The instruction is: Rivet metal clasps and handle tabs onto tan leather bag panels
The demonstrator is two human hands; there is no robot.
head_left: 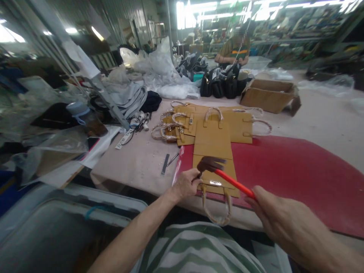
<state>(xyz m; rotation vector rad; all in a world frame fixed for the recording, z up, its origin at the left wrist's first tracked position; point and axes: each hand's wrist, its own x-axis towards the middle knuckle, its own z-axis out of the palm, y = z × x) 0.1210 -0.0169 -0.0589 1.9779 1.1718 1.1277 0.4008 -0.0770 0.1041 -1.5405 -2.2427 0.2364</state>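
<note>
Clutter on far side of table (321, 117).
Open cardboard box (267, 96) right of black bags (218, 88); clear plastic (163, 64) heaped to their left; co-worker (238, 51) behind; lidded bottle (92, 122), brown contents, at left.

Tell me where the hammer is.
In the head view, the hammer is below and right of centre, in the right hand, its head beside the left hand, over a tan panel.

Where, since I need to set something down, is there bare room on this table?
The red sheet is bare right of the tan panels, beyond the right hand. More bare tabletop lies between that sheet and the cardboard box. It is crowded around the hammer and left hand, and far left, under plastic wrapping.
</note>
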